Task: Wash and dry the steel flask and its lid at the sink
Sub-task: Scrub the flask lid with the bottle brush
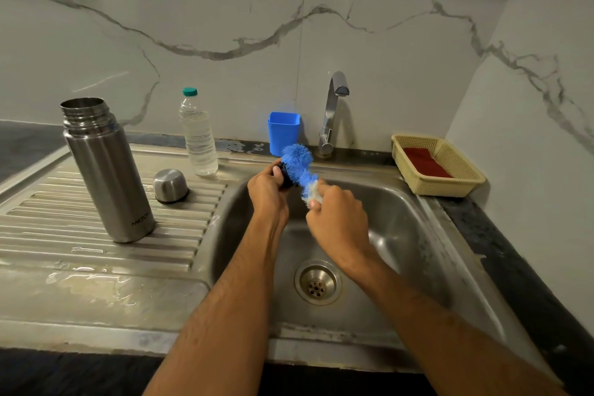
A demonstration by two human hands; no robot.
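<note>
The open steel flask [107, 170] stands upright on the ribbed drainboard [48, 219] at the left. Its steel cup lid [170, 185] sits upside down beside it. Over the sink basin [401, 219], my left hand [268, 191] grips a small dark part [285, 177], mostly hidden by my fingers. My right hand [337, 219] holds the blue and white bristle brush [299, 167] by its lower end. The brush head presses against the dark part.
A clear water bottle [199, 138] with a teal cap stands at the back of the drainboard. A blue plastic cup [283, 132] and the tap [332, 112] are behind the basin. A cream basket [440, 170] with a red cloth sits at the right. The drain [317, 281] is below my hands.
</note>
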